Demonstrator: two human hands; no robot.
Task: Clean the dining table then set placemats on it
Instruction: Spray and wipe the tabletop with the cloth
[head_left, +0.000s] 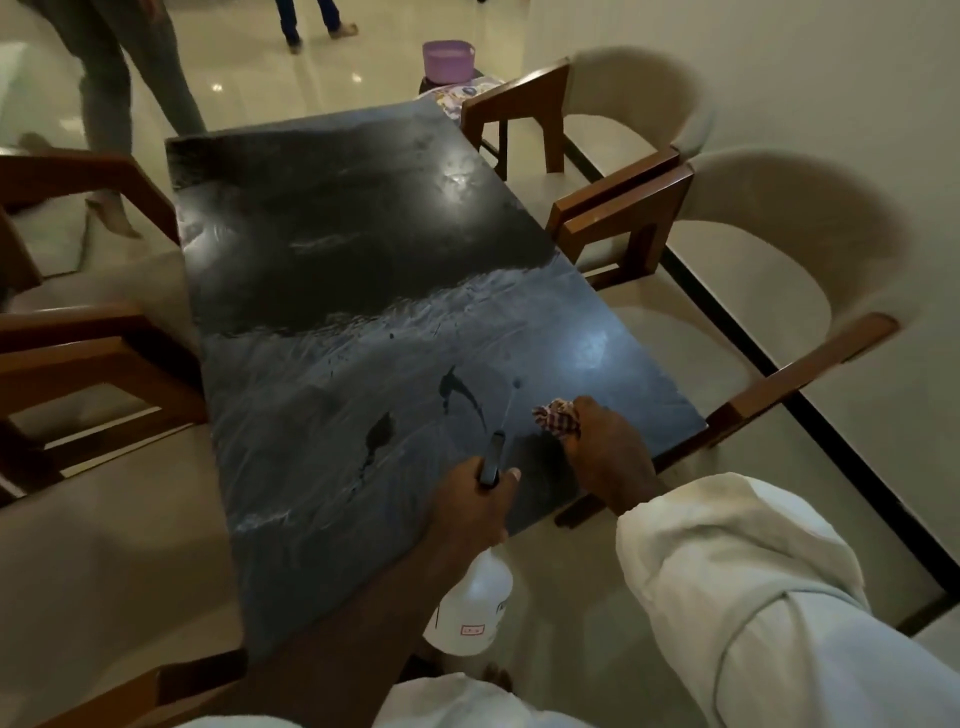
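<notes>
The dining table (332, 291) has a dark glossy top streaked with wet smears and a few dark splashes near my hands. My left hand (470, 506) is shut on a white spray bottle (475, 603) with a black nozzle, held over the table's near edge; a thin jet leaves the nozzle toward the top. My right hand (608, 452) rests on the near right part of the table, shut on a bunched checked cloth (558, 415). No placemats lie on the table.
Wooden armchairs with cream seats stand along the right (769, 270) and left (78, 364) sides. A purple basin (448, 60) sits on a stool beyond the far end, with patterned fabric (457, 96) beside it. A person's legs (135, 88) stand at far left.
</notes>
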